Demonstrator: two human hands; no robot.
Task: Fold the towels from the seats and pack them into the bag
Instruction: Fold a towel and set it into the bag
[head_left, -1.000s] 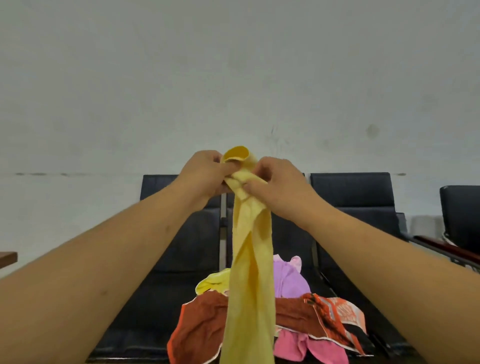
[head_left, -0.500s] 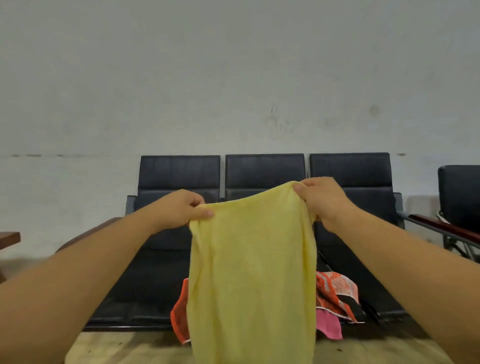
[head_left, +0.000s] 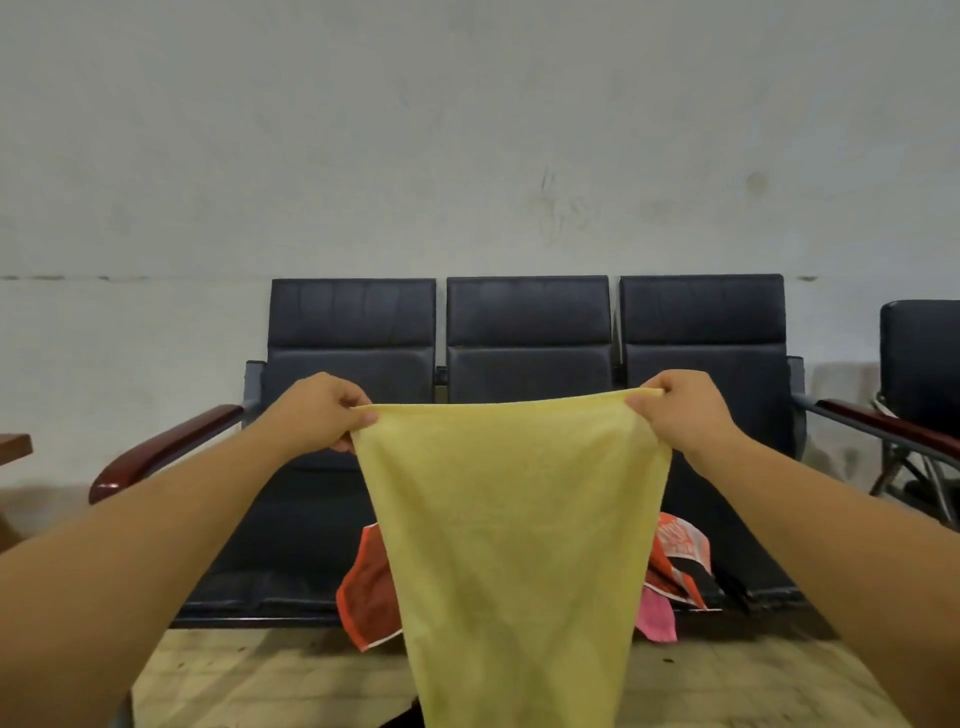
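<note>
A yellow towel (head_left: 514, 525) hangs spread out in front of me, its top edge stretched level. My left hand (head_left: 322, 413) pinches the top left corner and my right hand (head_left: 683, 413) pinches the top right corner. Behind the towel, a pile of other towels lies on the middle seat of the black bench (head_left: 527, 332): a rust-red one (head_left: 370, 597), a pink one (head_left: 658, 618) and an orange patterned one (head_left: 678, 551). Most of the pile is hidden by the yellow towel. No bag is in view.
The three-seat bench has dark wooden armrests at the left (head_left: 156, 452) and right (head_left: 893, 423). Another black chair (head_left: 922, 358) stands at the far right. A wooden surface edge (head_left: 14, 447) shows at the far left. Pale tiled floor (head_left: 270, 675) lies below.
My hands have moved apart and lower, opening the yellow towel from a twisted bunch into a flat sheet held by its two top corners. The view has dropped to show the whole bench.
</note>
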